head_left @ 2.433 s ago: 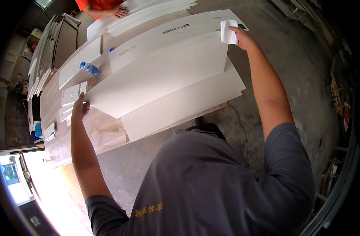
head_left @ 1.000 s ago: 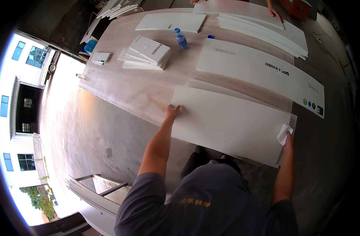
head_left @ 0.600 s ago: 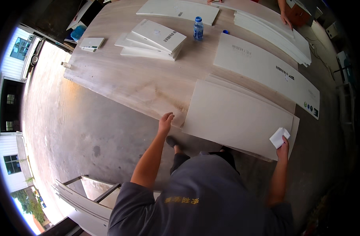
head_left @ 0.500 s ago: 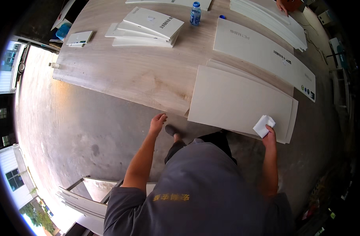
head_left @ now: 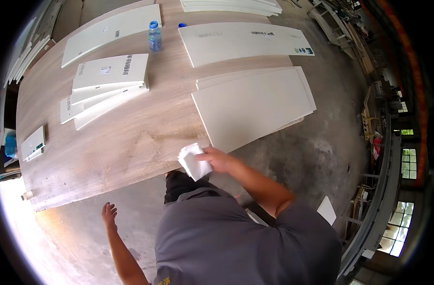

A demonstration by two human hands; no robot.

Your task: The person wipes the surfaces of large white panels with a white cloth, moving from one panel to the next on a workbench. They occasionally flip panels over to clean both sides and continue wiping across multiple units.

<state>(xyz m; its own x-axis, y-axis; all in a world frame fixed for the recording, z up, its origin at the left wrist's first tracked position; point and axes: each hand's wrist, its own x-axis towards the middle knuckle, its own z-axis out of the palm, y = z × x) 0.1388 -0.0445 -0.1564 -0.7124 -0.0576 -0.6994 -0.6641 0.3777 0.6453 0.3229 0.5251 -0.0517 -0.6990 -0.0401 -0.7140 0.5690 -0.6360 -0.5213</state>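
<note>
My right hand [head_left: 218, 159] grips a folded white cloth or paper wipe [head_left: 194, 161], just off the table's near edge, by a corner of the plain white panels. Those panels [head_left: 255, 102] lie in a slightly fanned stack and jut over the table edge. Out over the floor hangs my left hand [head_left: 109, 214], with its fingers loosely apart and nothing in them. It is well away from the wooden table [head_left: 146, 149].
A long printed white panel [head_left: 240, 45] lies beyond the plain stack. Shorter white panels [head_left: 110, 76] are piled at the left, near a blue-capped bottle [head_left: 155, 38] and a loose blue cap [head_left: 182, 25]. A small clear jar [head_left: 27, 195] stands at the left corner.
My view has turned to the right. The right hand has carried the white wipe leftward from over the plain panels to the table's edge. My left hand now hangs farther from the table.
</note>
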